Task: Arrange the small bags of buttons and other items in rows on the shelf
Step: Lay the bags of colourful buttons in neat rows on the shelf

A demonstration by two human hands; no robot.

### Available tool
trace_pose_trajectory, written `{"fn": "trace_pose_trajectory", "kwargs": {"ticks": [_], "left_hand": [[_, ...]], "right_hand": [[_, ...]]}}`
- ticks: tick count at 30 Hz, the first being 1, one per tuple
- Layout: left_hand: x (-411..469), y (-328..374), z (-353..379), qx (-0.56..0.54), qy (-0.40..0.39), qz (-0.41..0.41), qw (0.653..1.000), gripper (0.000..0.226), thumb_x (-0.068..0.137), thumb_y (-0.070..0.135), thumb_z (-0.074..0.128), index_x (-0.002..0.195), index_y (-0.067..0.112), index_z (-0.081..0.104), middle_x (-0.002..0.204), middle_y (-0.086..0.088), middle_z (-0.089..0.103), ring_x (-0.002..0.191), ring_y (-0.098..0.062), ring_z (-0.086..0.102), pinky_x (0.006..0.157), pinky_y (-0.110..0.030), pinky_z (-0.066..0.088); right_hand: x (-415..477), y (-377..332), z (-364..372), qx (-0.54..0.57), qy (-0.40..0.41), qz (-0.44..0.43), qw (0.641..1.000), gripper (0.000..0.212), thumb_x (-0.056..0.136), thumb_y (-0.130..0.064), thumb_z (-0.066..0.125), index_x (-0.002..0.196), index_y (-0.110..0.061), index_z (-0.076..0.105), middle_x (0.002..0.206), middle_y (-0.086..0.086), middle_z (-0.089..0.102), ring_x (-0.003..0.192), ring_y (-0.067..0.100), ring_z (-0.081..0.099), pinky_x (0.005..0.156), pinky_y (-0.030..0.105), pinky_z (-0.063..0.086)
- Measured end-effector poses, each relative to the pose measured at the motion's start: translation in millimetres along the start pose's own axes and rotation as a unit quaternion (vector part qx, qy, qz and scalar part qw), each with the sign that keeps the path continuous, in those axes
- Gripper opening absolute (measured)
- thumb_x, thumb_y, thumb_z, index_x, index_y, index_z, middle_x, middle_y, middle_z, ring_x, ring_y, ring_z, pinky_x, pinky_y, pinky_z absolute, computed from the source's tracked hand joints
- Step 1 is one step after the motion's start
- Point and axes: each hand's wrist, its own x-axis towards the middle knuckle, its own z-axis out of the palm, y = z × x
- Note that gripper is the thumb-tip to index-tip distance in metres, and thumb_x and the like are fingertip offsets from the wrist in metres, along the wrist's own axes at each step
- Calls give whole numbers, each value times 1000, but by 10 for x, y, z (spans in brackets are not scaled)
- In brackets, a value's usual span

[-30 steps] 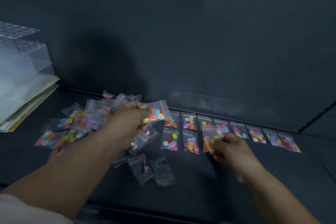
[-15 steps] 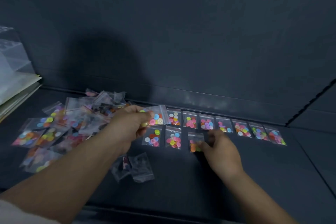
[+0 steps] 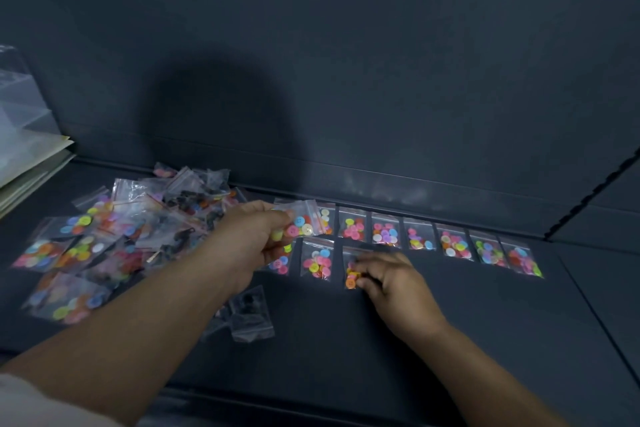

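Since the earlier frame, the right hand [image 3: 391,279] had lowered its bag [image 3: 353,272] onto the shelf [image 3: 467,315], third place in the front row, fingertips pinching its lower edge. Left hand [image 3: 254,237] gripped another bag [image 3: 301,222] between thumb and fingers, held above the rows. Back row was filled (seven bags counted); the unsorted pile [image 3: 114,239] lay to the left. Recommended: square the placed bag with its neighbour [image 3: 317,262], matching the gap, before letting go.
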Motion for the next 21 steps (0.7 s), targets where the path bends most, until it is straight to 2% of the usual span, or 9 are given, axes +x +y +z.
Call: {"fn": "trace_pose_trajectory", "kwargs": {"ticks": [4, 7, 9, 11, 13, 15, 17, 19, 21], "left_hand": [[2, -6, 34, -14, -4, -7, 1000, 5, 88, 11, 61, 84, 10, 59, 72, -6, 63, 63, -14, 58, 64, -28, 49], [-22, -10, 58, -20, -16, -11, 1000, 7, 87, 6, 61, 83, 10, 57, 71, -7, 66, 58, -12, 61, 59, -26, 50], [-28, -25, 74, -20, -24, -14, 999, 9, 86, 1, 59, 84, 9, 56, 76, -9, 67, 64, -15, 63, 59, -25, 51], [-32, -42, 102, -16, -30, -19, 999, 11, 85, -2, 59, 84, 9, 55, 82, -12, 68, 71, -18, 64, 58, -26, 51], [-35, -61, 155, -19, -39, -27, 999, 12, 85, -1, 60, 82, 10, 55, 81, -11, 68, 70, -18, 63, 55, -25, 52], [-44, -84, 232, -13, -49, -40, 998, 14, 84, 2, 63, 81, 12, 55, 78, -7, 69, 67, -15, 62, 56, -24, 51], [-67, -118, 339, 3, -58, -46, 997, 15, 81, 5, 67, 81, 15, 56, 75, -4, 69, 63, -13, 61, 57, -23, 48], [-112, -155, 476, 1, -69, -48, 996, 18, 80, 5, 69, 78, 17, 55, 72, -2, 67, 63, -12, 60, 57, -23, 45], [-160, -188, 613, 6, -79, -51, 996, 19, 81, 6, 69, 76, 17, 55, 71, -1, 66, 64, -12, 60, 58, -23, 44]], "right_hand": [[50, -13, 38, -8, 6, -18, 1000, 24, 88, -18, 62, 111, -19, 69, 119, -8, 63, 115, 13, 47, 92, 10, 27], [56, -12, 62, -10, 8, -24, 1000, 25, 89, -19, 62, 112, -20, 68, 118, -8, 63, 113, 13, 47, 92, 10, 27], [59, -1, 65, -6, 1, -18, 1000, 24, 88, -20, 62, 111, -20, 69, 116, -8, 64, 112, 12, 47, 92, 11, 28], [52, -16, 42, 26, 12, 2, 1000, 20, 88, -21, 63, 106, -20, 70, 110, -8, 64, 108, 10, 49, 90, 13, 33], [53, -82, -24, 122, 39, 55, 990, 13, 89, -22, 62, 100, -21, 69, 100, -10, 64, 97, 7, 54, 85, 17, 42], [66, -204, -137, 308, 55, 127, 941, 8, 90, -18, 60, 92, -21, 68, 87, -8, 66, 81, 6, 59, 75, 17, 48], [89, -321, -256, 475, 41, 182, 860, 5, 89, -17, 61, 88, -17, 66, 82, 0, 67, 76, 10, 60, 73, 23, 49], [89, -388, -338, 554, 12, 216, 804, 3, 86, -16, 64, 86, -13, 63, 78, 4, 65, 70, 12, 59, 70, 28, 47], [68, -381, -382, 562, 7, 231, 794, 4, 85, -9, 64, 84, -11, 61, 74, 5, 62, 64, 12, 57, 62, 25, 45]]}}
